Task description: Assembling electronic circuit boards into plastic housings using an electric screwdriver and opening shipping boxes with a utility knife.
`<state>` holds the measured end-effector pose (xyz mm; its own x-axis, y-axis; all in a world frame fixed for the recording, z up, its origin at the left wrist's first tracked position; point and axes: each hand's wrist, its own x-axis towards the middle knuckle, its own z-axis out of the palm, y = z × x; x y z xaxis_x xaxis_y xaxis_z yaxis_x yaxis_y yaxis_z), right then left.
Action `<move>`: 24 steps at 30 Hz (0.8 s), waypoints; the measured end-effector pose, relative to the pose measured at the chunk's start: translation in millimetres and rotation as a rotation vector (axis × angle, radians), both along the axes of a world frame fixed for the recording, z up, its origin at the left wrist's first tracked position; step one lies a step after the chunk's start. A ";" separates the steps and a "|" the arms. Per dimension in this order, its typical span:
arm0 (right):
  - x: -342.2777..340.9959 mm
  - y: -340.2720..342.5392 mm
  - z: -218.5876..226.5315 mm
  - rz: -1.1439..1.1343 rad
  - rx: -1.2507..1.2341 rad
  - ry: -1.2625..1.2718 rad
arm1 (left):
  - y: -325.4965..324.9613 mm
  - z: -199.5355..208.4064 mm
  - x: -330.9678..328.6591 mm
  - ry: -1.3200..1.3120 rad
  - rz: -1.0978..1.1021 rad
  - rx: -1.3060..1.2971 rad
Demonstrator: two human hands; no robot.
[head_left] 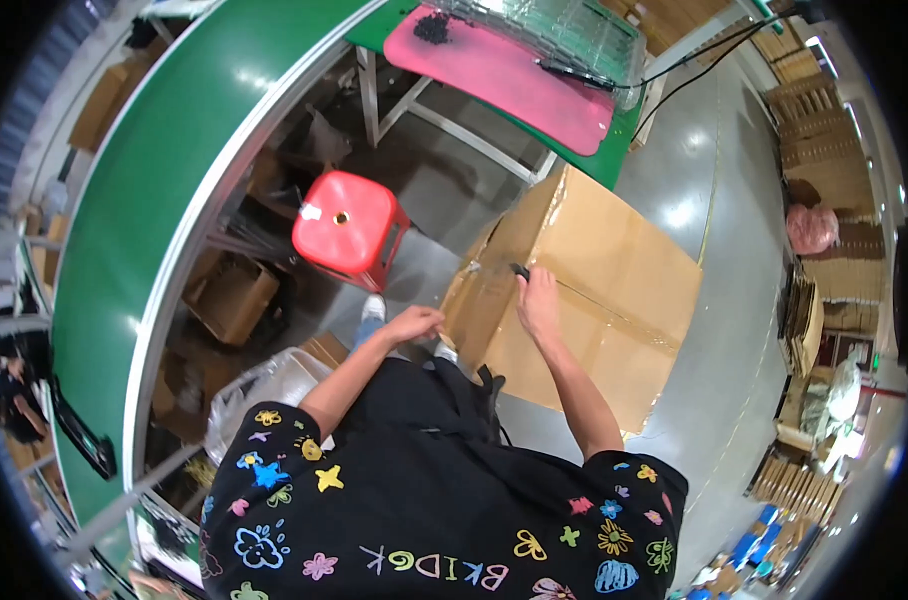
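A large brown cardboard carton [614, 300] stands on the floor before me, slightly to the right, with a taped seam across its top. Over its upper face, my right hand [540, 300] is closed around a small black-handled tool [520, 271]; its working end cannot be made out. At the carton's left side, my left hand [416, 324] has its fingers pinched together near the edge. Whatever lies between those fingers is too small to tell.
A red plastic stool [344, 225] stands left of the carton. Beyond it, a pink mat [504, 75] covers a green-topped table with black small parts. The green conveyor-like bench [124, 250] curves along the left. Flattened cartons [799, 320] are stacked at right.
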<state>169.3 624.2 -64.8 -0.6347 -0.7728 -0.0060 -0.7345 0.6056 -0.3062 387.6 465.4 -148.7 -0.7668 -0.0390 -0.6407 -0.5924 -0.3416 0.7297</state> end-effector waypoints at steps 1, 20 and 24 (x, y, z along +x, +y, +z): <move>4.8 -1.9 -3.1 -0.037 -0.031 0.056 | -17.3 -6.1 20.1 -0.028 0.031 0.020; 29.5 -23.6 33.9 -0.420 -0.118 -0.058 | -161.0 1.9 52.2 -0.287 0.125 -0.100; 2.5 -21.9 25.3 -0.575 -0.117 -0.193 | -148.1 10.8 -51.5 -0.165 -0.053 -0.162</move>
<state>171.7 602.4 -39.5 -0.9457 -0.3099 -0.0981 -0.2255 0.8427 -0.4889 336.1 317.3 -137.9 -0.6556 -0.1135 -0.7465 -0.7225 -0.1933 0.6638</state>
